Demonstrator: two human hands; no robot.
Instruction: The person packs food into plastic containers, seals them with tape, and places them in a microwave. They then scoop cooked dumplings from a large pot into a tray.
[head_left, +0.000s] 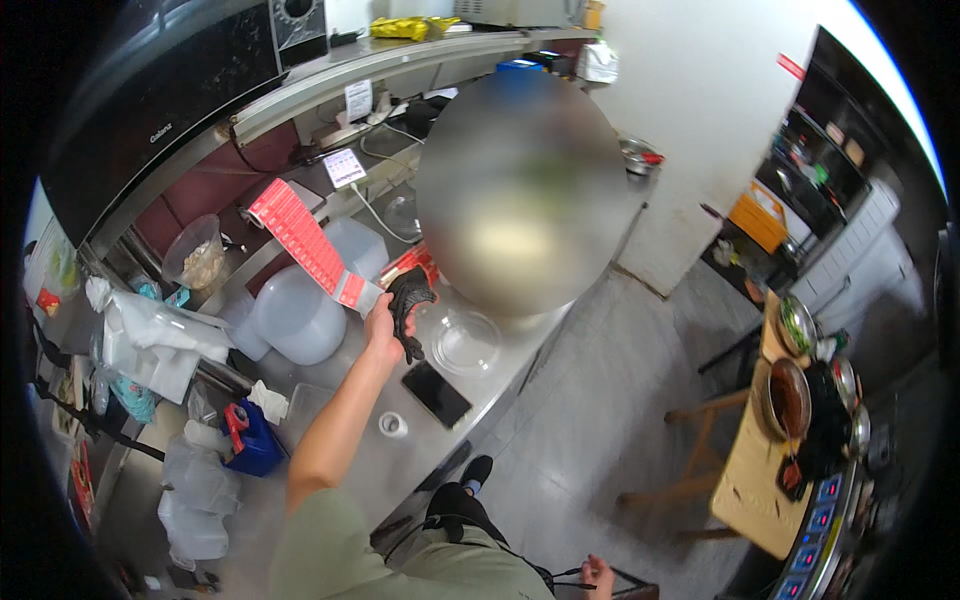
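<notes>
My left hand (384, 334) reaches over the steel worktop and grips a crumpled black glove (409, 300). A strip of red and white labels (304, 244) runs down to the same hand, its pale end at my fingers. Clear round plastic lids (465, 341) lie just right of the hand. Below it are a black smartphone (436, 394) and a small white roll (392, 425). My right hand (598, 576) hangs low at the bottom edge beside black apron strings (559, 577); its fingers are too small and cut off to read.
Translucent plastic tubs (300, 315) stand left of my left hand. A blue tape dispenser (253, 442) and plastic bags (195, 480) are further left. A blurred disc hides the worktop's far end. Across the floor, a wooden table (750, 480) holds a bowl of brown sauce (787, 397).
</notes>
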